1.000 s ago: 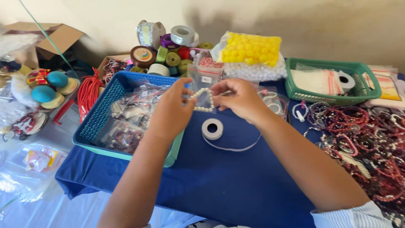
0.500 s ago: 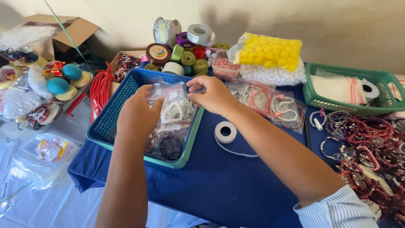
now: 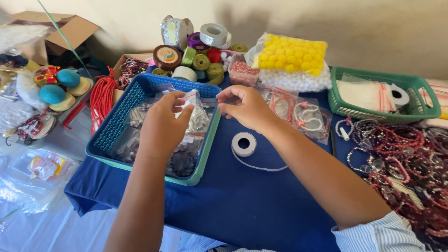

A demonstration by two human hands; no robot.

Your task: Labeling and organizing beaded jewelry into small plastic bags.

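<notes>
Now the blue cloth [image 3: 242, 200] is being seen spread over the table, with every piece of craft stock laid out across it. On its left side a blue tray [image 3: 122, 122] is being filled with clear packets, and several are already lying inside, so part of the packing looks done. At the far right a green basket [image 3: 422, 112] is being used for flat white packets and a small reel. In front of it a loose heap of red and white bracelets [image 3: 401, 154] is being left unbagged, which suggests much is still waiting, though that is a judgement only. Behind the tray a bag of yellow pom-poms [image 3: 291, 56] and a cluster of ribbon spools [image 3: 196, 49] are being kept against the wall. A few bagged bracelets [image 3: 303, 114] are lying just beside the tray, outside it. A white tape roll [image 3: 244, 143] is lying on the cloth near the right forearm. Over the tray a small clear bag of pale beads [image 3: 196, 114] is being held by the left hand [image 3: 161, 126], fingers curled around its top edge. The right hand [image 3: 247, 108] is being kept at the tray's right rim, fingertips pinched together close to the bag; whether they are grasping its corner cannot be told.
</notes>
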